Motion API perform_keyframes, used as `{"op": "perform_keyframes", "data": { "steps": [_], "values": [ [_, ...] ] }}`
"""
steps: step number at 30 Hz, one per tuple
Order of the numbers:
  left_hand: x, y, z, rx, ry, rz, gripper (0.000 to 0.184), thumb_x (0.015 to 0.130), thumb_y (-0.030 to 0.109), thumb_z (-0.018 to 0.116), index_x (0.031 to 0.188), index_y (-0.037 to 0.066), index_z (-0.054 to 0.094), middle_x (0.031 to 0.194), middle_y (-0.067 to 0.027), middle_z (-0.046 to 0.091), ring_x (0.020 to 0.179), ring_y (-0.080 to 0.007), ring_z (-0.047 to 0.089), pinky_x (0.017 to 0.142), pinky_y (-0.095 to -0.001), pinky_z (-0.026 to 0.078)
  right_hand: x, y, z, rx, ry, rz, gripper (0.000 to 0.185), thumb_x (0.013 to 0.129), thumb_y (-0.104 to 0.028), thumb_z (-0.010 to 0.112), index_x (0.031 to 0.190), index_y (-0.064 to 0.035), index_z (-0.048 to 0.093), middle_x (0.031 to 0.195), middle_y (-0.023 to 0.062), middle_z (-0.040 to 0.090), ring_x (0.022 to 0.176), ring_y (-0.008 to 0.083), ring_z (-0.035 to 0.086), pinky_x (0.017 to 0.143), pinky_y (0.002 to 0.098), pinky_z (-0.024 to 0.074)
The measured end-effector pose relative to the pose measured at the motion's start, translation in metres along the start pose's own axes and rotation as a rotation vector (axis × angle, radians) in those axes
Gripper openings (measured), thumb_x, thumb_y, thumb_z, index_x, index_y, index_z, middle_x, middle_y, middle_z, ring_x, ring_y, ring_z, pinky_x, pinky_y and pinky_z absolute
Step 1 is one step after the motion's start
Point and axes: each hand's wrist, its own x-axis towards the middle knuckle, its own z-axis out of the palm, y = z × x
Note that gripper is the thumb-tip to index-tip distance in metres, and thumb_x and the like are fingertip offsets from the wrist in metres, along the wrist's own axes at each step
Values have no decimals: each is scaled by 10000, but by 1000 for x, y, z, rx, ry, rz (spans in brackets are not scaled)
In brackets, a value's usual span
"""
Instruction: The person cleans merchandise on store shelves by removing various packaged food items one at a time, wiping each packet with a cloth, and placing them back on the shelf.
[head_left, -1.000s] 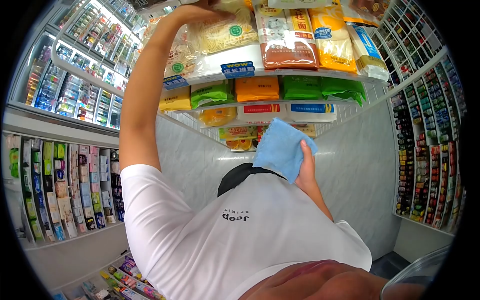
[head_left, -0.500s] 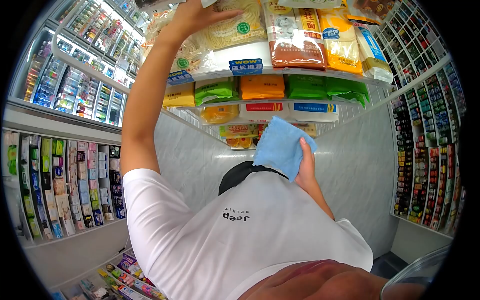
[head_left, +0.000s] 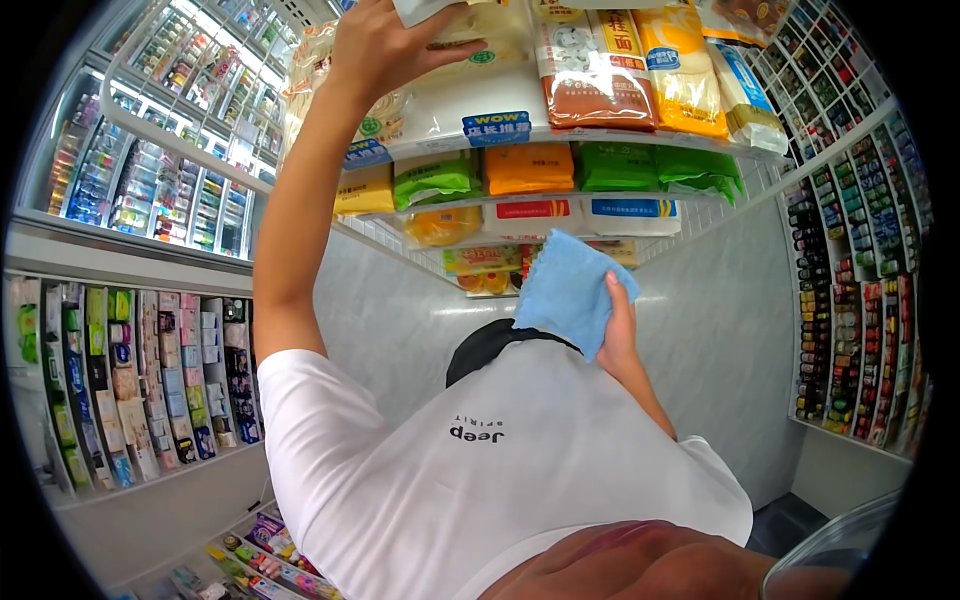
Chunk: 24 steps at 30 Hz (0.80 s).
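My left hand (head_left: 388, 48) reaches into the upper shelf with its fingers apart, against a clear packet of pale noodles (head_left: 492, 56). A whitish packet (head_left: 424, 8) above covers part of its fingers. In front of the noodles, a glossy white surface (head_left: 465, 100) shows beside my wrist. My right hand (head_left: 619, 325) is closed on a light blue cloth (head_left: 572, 290) at waist height, thumb on the near side. The cloth hangs flat and folded, with a scalloped edge, below the shelves.
Bags of dried noodles (head_left: 598, 75) and a yellow bag (head_left: 682, 70) stand to the right. Green packs (head_left: 618, 168) and an orange pack (head_left: 528, 168) fill the shelf below. Wire sides (head_left: 830, 80) flank the rack. Stocked shelves (head_left: 150, 375) line the left; bottle shelves (head_left: 850, 330) line the right.
The noodle packet by my left hand has shifted back, and more of the white surface in front shows. My left hand appears slightly lower; my right hand still holds the cloth.
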Motion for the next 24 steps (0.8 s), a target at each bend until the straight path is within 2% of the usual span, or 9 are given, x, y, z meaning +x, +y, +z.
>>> {"op": "perform_keyframes", "data": {
  "steps": [7, 10, 13, 16, 19, 22, 24],
  "values": [
    [-10, 13, -11, 93, 33, 57, 341, 689, 378, 826, 858, 112, 696, 773, -22, 702, 679, -219, 672, 616, -340, 535, -2, 0, -2, 11, -38, 24, 508, 963, -339, 568, 1353, -47, 422, 1288, 110, 531, 1170, 229, 548, 970, 375, 483],
    [-18, 13, -12, 131, 127, 85, 319, 703, 382, 817, 823, 115, 688, 769, -16, 695, 648, -210, 659, 580, -320, 519, -5, -1, 2, 16, -26, 19, 511, 963, -337, 568, 1357, -48, 418, 1290, 108, 529, 1172, 227, 546, 968, 373, 483],
    [-20, 16, -22, 193, 78, 71, 353, 699, 401, 812, 813, 93, 684, 737, -20, 679, 618, -209, 636, 562, -297, 505, -6, 0, 1, 12, -19, 22, 512, 962, -337, 569, 1358, -49, 418, 1289, 107, 528, 1171, 227, 546, 967, 371, 484],
    [-8, 19, -41, 133, 100, 149, 373, 694, 316, 862, 856, 40, 670, 757, -54, 677, 606, -197, 620, 574, -293, 508, -7, 0, 1, 6, -21, 24, 510, 962, -334, 570, 1356, -49, 420, 1286, 107, 530, 1169, 226, 548, 967, 370, 484],
    [-24, 12, -39, 184, 232, 191, 632, 661, 394, 883, 1140, 66, 634, 924, -99, 726, 793, -238, 707, 670, -307, 566, -8, 2, -1, 4, -9, 21, 501, 964, -329, 567, 1353, -48, 426, 1283, 105, 533, 1165, 223, 551, 968, 371, 483],
    [-18, 14, -48, 163, 341, 180, 528, 601, 319, 934, 990, 101, 651, 738, -7, 711, 615, -159, 681, 518, -232, 521, -8, 1, -2, 12, -20, 28, 486, 968, -322, 562, 1348, -47, 435, 1281, 102, 536, 1162, 220, 553, 970, 372, 482],
    [-17, 11, -52, 174, 356, 164, 558, 581, 349, 944, 965, 91, 632, 743, -20, 694, 622, -174, 670, 527, -261, 526, -9, -1, -2, 15, -31, 25, 477, 971, -318, 559, 1344, -47, 440, 1280, 101, 538, 1162, 218, 553, 971, 372, 481]
  ]
}}
